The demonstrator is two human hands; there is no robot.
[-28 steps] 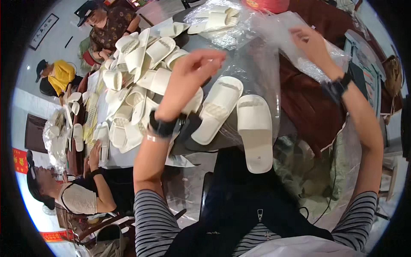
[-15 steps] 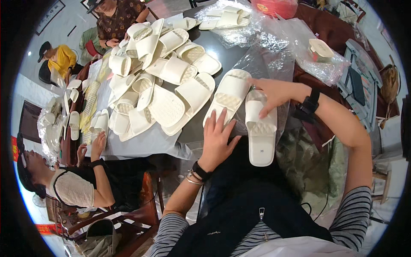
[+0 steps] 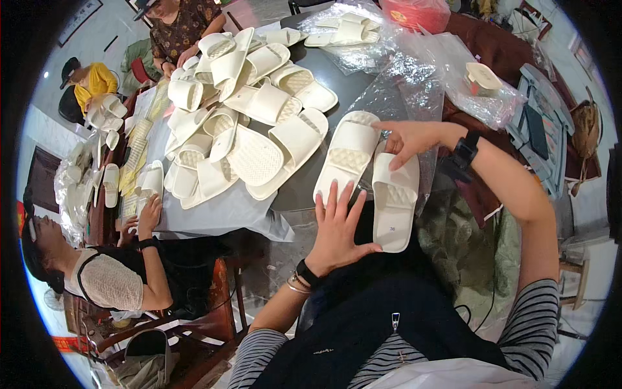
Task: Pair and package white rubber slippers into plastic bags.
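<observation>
Two cream slippers lie side by side at the table's front edge, toes away from me: a left slipper [image 3: 348, 159] on the table and a right slipper [image 3: 394, 196] whose heel sticks out past the edge. My left hand [image 3: 337, 236] is open with fingers spread; its fingertips rest on the left slipper's heel and its thumb reaches the right slipper's heel. My right hand [image 3: 411, 141] is over the toes, index finger stretched to the left slipper's toe and thumb on the right slipper's strap. Its other fingers are curled and partly hidden.
A big heap of cream slippers [image 3: 259, 104] covers the table to the left. Clear plastic bags [image 3: 414, 84], a lidded tub [image 3: 484, 76] and a blue-grey rack [image 3: 541, 123] lie to the right. One co-worker [image 3: 110, 279] sits at the left, others farther back.
The two slippers have shifted slightly toward me. My left hand has spread wider and its thumb has moved onto the right slipper's heel; my right index finger now points out straighter.
</observation>
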